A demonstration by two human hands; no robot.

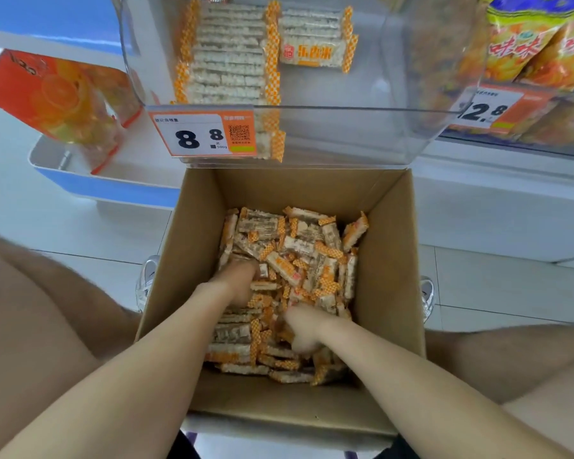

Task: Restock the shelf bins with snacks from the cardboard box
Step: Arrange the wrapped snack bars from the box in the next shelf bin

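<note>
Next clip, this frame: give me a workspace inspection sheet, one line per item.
Surface: white tiled floor; the cardboard box stands open on it between the person's shoes.
Job's things: a loose pile of orange-and-white snacks covers the box bottom; the clear bin above holds stacked rows at its left, and its right part is bare; price tag reads 8.8.
Clutter: orange packet lying in a blue-and-white tray at left.
Hands: left hand and right hand are both dug into the snacks; the grip is blurred, cannot tell.
Cables: nothing seen.
Surroundings: yellow bags in the neighbouring bin at right, tagged 12.8.
</note>
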